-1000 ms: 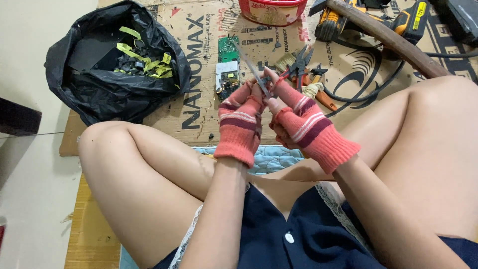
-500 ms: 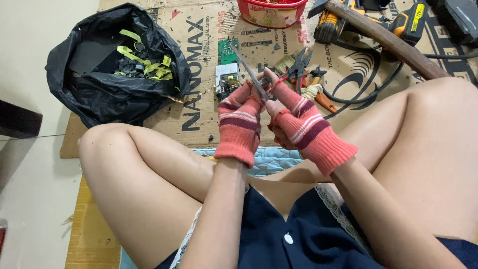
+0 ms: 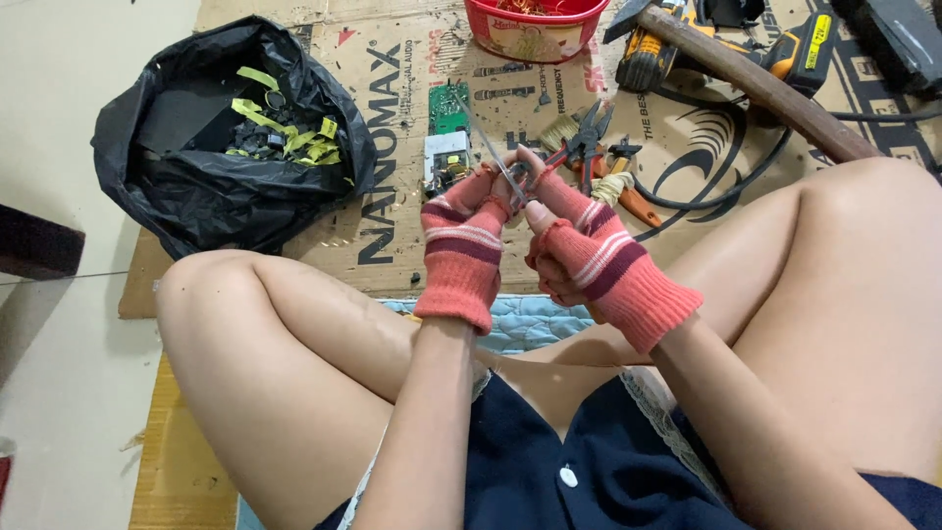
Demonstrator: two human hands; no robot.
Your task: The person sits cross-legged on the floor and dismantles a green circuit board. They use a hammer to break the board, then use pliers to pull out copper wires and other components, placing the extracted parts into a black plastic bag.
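Both gloved hands are raised together above the lap. A small metal part [image 3: 518, 177] is pinched in the left hand [image 3: 461, 245] fingers; thin scissors [image 3: 491, 152] are gripped by the right hand [image 3: 589, 257], over the cardboard sheet [image 3: 392, 245].

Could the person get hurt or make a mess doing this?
Maybe. The left hand and right hand work close together around a thin pointed metal tool, and the striped gloves leave the fingertips bare, so a slip could poke a finger. The work is held above bare legs, so small bits could drop onto skin instead of the cardboard.
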